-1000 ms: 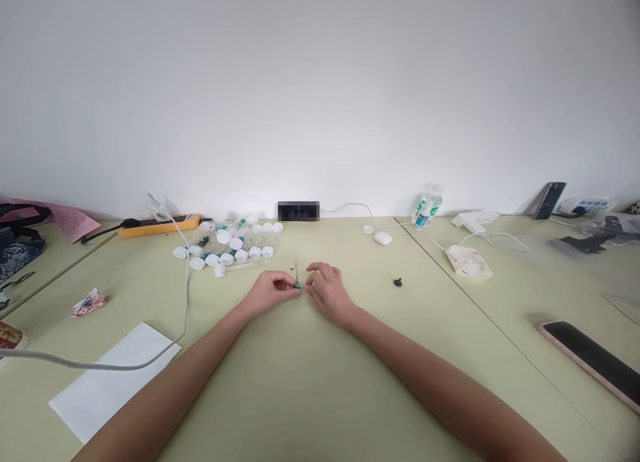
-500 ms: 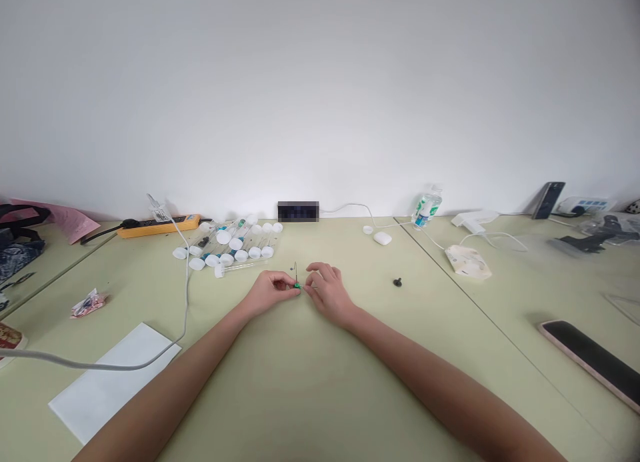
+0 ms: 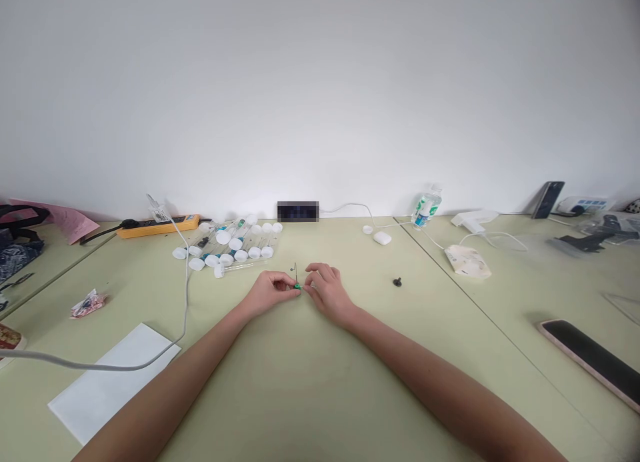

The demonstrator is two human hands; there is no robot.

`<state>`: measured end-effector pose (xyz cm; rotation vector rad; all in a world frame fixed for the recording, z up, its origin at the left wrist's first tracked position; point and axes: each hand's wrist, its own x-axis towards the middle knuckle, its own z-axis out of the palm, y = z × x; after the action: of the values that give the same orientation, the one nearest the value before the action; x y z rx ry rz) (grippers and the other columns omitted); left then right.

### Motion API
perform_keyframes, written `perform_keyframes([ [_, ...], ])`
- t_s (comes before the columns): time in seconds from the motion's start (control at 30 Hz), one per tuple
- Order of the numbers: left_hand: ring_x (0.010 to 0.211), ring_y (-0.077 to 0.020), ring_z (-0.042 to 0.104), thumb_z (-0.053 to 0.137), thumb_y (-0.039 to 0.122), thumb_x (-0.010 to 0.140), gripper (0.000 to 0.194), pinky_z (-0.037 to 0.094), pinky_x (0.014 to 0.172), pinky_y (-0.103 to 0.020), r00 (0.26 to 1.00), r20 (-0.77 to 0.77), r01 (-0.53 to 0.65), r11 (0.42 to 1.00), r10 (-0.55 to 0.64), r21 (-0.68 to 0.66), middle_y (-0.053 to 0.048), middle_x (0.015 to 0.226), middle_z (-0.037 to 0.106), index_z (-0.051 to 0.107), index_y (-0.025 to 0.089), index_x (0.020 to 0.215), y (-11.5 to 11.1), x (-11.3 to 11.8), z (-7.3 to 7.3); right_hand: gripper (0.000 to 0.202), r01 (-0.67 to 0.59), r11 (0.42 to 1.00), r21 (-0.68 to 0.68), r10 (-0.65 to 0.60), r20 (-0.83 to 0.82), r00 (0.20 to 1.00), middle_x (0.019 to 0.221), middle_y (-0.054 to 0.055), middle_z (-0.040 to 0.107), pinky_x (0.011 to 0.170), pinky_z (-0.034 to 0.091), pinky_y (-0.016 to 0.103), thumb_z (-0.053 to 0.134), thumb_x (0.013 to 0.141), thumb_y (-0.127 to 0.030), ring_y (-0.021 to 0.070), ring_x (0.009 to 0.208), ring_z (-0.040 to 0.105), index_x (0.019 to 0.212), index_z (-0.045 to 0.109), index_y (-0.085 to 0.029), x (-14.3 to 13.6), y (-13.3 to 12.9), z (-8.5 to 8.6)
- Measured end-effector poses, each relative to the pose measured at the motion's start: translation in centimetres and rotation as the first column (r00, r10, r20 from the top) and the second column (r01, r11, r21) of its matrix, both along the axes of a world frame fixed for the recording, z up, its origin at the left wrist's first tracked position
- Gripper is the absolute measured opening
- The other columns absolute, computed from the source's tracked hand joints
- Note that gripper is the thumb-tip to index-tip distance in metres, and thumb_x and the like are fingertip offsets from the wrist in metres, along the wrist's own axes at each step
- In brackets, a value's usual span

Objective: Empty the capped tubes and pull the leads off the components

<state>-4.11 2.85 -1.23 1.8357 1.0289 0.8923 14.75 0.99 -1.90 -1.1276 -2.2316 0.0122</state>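
Note:
A small green piece [image 3: 297, 287] with a thin dark wire [image 3: 296, 273] rising from it stands low over the table. The wire bends into a hook at its top, with a tiny bead-like part at the hook's end. My left hand [image 3: 270, 293] is closed, thumb and finger pinching the green piece from the left. From the right, my right hand [image 3: 327, 294] comes up close to the same piece, its thumb and a finger pressed near each other at the piece's edge and the other fingers curled above. Whatever lies between those right fingertips is too small to make out.
Several clear tubes with white caps [image 3: 241, 255] lie behind my left hand. A small black part [image 3: 397, 282] sits to the right. Around are a yellow power strip [image 3: 160, 226], a grey cable [image 3: 187, 295], a white sheet [image 3: 113, 382], a bottle [image 3: 427, 209] and a phone [image 3: 593, 359].

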Motion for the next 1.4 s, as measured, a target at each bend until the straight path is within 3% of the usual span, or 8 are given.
perform_keyframes([
  [1.4,0.059,-0.0111,0.050,0.066,0.037,0.066,0.022,0.040,0.053,-0.022,1.000,0.004,-0.012,1.000,0.012,-0.019,-0.002,0.068,0.062,0.066,0.016,0.073,0.14,0.00,-0.15,0.012,0.015,1.000,0.011,-0.015,0.001,1.000,0.107,0.009,0.050,0.084,0.031,0.038,0.037,0.088,-0.018,0.0188,0.099,0.046,0.083,0.049,-0.019,0.02,0.14,-0.17],
])
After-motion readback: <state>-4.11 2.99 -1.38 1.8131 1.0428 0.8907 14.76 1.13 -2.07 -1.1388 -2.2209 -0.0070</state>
